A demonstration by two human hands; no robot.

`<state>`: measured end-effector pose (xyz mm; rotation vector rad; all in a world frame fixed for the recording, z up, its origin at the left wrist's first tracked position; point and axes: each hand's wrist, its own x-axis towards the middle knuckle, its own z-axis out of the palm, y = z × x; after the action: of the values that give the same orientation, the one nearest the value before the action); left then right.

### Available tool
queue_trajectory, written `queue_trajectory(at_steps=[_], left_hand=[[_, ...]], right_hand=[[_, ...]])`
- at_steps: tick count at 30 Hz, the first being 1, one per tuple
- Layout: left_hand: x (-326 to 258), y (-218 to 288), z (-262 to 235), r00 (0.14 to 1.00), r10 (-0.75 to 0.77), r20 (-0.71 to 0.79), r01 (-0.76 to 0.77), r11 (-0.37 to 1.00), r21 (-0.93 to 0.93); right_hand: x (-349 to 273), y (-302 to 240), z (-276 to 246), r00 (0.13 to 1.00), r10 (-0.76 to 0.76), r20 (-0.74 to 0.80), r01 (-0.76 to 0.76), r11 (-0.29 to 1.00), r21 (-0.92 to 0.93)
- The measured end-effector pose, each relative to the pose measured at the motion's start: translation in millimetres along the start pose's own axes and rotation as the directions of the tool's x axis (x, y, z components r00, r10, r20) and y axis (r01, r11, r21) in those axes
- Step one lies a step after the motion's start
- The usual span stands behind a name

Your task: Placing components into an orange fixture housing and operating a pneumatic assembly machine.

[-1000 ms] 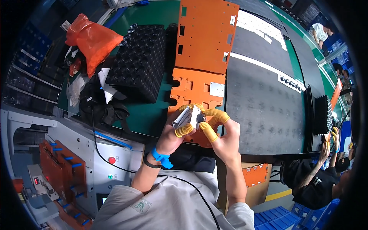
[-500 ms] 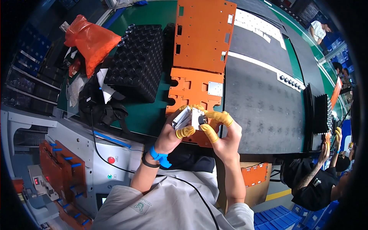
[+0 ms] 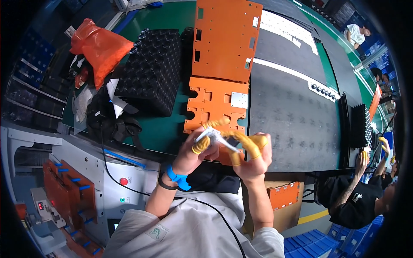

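Observation:
Yellow covers sit on the fingertips of both hands. My left hand (image 3: 191, 152), with a blue strap at its wrist, is closed around one side of a small white-and-silver part (image 3: 215, 135). My right hand (image 3: 253, 158) pinches the same part from the other side. Motion blurs the part and the fingers hide much of it, so its exact kind cannot be made out. Both hands are over the near end of an orange fixture (image 3: 211, 104) with cutouts. On that fixture lies a small silver plate (image 3: 239, 100). Its flat orange panel (image 3: 223, 47) extends away beyond it.
Left of the fixture stand stacked black trays (image 3: 148, 71) and an orange-red bag (image 3: 101, 51). A black mat (image 3: 292, 120) covers the bench to the right, with a white strip (image 3: 316, 87) bearing several round black pieces. A co-worker's hand (image 3: 362, 162) shows at far right.
The white part has turned in my hands from showing a broad face with a round black piece to a thin edge. My right hand has drawn slightly nearer and its fingers have shifted.

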<state>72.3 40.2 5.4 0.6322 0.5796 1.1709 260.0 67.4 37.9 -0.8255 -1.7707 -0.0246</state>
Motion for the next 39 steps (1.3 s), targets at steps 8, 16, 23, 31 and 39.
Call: queue_trajectory(at_steps=[8, 16, 23, 31, 39], left_hand=[[17, 5, 2, 0.997, 0.073, -0.027, -0.078, 0.955, -0.287], [16, 9, -4, 1.0, -0.01, 0.006, 0.012, 0.909, -0.416], [16, 6, -7, 0.999, 0.017, 0.041, -0.001, 0.931, -0.364], [16, 8, -7, 0.997, 0.006, 0.083, 0.028, 0.915, -0.402], [18, 9, -5, 0.994, -0.058, 0.094, 0.086, 0.938, -0.336]], right_hand=[[25, 55, -30, 0.549, 0.755, 0.358, -0.758, 0.631, -0.167], [45, 68, -19, 0.184, 0.769, 0.612, -0.805, 0.475, -0.355], [54, 73, -13, 0.024, 0.741, 0.671, -0.87, 0.346, -0.351], [44, 72, -15, 0.068, 0.759, 0.647, -0.893, 0.335, -0.299], [49, 35, -25, 0.6, 0.658, 0.455, -0.758, 0.649, 0.061]])
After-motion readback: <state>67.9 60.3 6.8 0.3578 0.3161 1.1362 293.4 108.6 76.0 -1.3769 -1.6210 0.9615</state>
